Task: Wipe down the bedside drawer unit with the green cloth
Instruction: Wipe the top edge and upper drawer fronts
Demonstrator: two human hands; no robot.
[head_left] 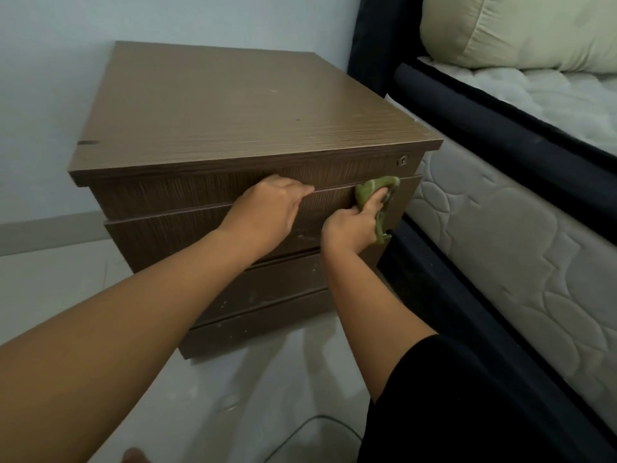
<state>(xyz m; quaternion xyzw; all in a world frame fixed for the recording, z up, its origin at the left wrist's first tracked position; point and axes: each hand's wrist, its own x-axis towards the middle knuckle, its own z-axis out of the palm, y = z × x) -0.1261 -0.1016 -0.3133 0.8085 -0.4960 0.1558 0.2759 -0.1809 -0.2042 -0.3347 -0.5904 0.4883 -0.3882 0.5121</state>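
- Standing on the pale floor [66, 279], the brown bedside drawer unit [233, 111] sits just beside the bed, its back against the wall.
- Left hand [267, 208] rests on the unit's front, fingers [300, 190] curled over the top edge of the slightly protruding second drawer [187, 228], gripping that edge.
- Right hand [350, 228] holds the green cloth [374, 192] against the same drawer's upper right corner, just below the round lock [403, 160]; fingers are curled round the bunched cloth, one pressing it to the wood, with a tail of cloth hanging down the drawer's right edge.
- Lower drawers [267, 295] on the unit show pale specks and smears.
- To the unit's right lie the quilted mattress [500, 245], dark bed frame [467, 105] and a cream pillow [517, 28].
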